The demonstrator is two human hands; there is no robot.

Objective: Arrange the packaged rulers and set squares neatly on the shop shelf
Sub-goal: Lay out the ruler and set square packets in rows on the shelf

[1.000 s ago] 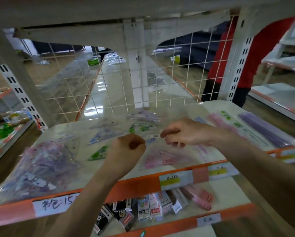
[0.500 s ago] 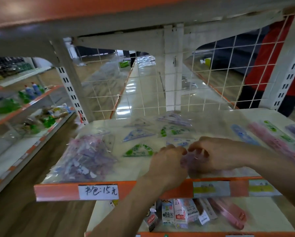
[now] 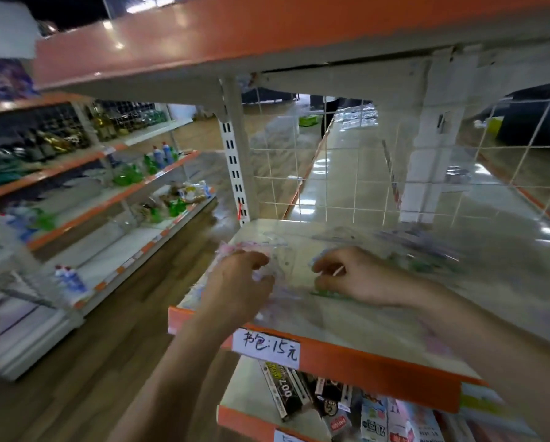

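Note:
Both hands are over the left end of the white shelf (image 3: 356, 320), and motion blur smears the view. My left hand (image 3: 238, 282) curls its fingers round the edge of a clear packet (image 3: 286, 266) lying over a pile of pink and purple packaged set squares (image 3: 235, 249). My right hand (image 3: 359, 279) pinches the packet's other side with curled fingers, just above a green set square (image 3: 328, 293). More packets (image 3: 426, 250) lie blurred at the back right of the shelf.
A handwritten price label (image 3: 267, 346) sits on the shelf's orange front lip. Boxed goods (image 3: 299, 393) fill the shelf below. A wire grid (image 3: 331, 186) backs the shelf and another shelf board (image 3: 235, 43) hangs low overhead. Stocked shelves (image 3: 108, 193) line the aisle at left.
Both hands have moved left along the shelf, from its middle to the pile at its left end. The camera has swung left and down with them.

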